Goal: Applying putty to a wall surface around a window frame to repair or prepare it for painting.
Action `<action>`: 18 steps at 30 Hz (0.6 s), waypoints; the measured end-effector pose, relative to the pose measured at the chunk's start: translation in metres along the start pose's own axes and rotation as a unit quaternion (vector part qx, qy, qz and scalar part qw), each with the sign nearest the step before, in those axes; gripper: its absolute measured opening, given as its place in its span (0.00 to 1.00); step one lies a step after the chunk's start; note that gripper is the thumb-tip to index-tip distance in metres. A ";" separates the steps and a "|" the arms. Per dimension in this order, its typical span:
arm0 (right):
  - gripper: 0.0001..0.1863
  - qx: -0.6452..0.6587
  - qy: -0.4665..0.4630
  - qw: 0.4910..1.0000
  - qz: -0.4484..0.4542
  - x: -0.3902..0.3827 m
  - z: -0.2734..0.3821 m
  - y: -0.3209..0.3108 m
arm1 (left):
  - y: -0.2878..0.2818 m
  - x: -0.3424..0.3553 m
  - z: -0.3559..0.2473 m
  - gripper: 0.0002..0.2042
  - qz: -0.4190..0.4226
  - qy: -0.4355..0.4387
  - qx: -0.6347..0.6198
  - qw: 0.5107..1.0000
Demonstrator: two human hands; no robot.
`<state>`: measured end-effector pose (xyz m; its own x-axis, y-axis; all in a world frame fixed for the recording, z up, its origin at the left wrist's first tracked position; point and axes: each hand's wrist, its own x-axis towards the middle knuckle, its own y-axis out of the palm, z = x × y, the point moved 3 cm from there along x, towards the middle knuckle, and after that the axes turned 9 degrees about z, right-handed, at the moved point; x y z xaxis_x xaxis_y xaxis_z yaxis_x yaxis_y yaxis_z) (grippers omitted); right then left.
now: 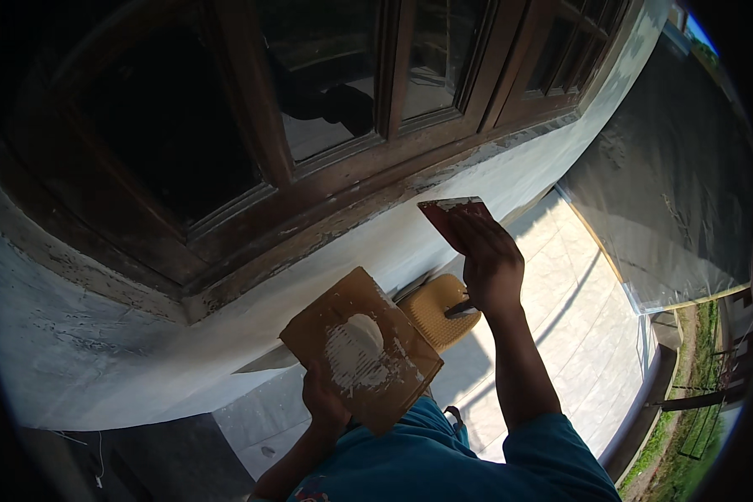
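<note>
R hand [495, 272] pinches prob. stiff spreader [440, 221] btwn fingers; L hand [325, 400], fingers mostly hidden, grips prob. bendy cardboard [333, 309], best held by edge.

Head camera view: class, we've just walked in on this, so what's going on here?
A person stands at a pale wall below a dark wooden window frame. Their left hand holds a brown board with a smeared patch of whitish paste on it. Their right hand grips a flat reddish-brown spreader in front of the wall; whether it touches the wall is unclear. A yellow stool shows beyond the board, lower down.
</note>
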<state>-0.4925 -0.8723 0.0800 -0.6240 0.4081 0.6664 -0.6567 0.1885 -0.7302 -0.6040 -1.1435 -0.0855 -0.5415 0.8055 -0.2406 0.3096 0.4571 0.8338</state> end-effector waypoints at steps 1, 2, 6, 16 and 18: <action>0.22 0.002 0.008 1.000 0.001 0.006 -0.002 0.001 | -0.001 0.000 0.002 0.27 -0.001 0.003 -0.002 1.000; 0.20 -0.007 0.005 1.000 -0.015 0.016 -0.002 -0.001 | -0.001 0.001 0.004 0.27 0.002 0.003 0.009 1.000; 0.17 0.004 -0.060 0.997 0.054 0.055 -0.008 0.009 | -0.006 0.008 0.010 0.32 0.016 -0.009 0.044 0.999; 0.16 0.007 -0.056 0.992 0.115 0.047 -0.005 -0.010 | 0.002 0.005 0.010 0.31 0.011 0.020 0.064 0.998; 0.16 -0.027 0.043 0.990 0.131 0.058 -0.008 -0.007 | -0.001 0.008 0.011 0.30 0.009 0.004 0.055 0.998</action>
<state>-0.5210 -0.8427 0.1226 -0.7302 0.5226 0.4402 -0.4524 0.1130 -0.8846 -0.5998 -1.1329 -0.0939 -0.5419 0.8108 -0.2215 0.4035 0.4822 0.7776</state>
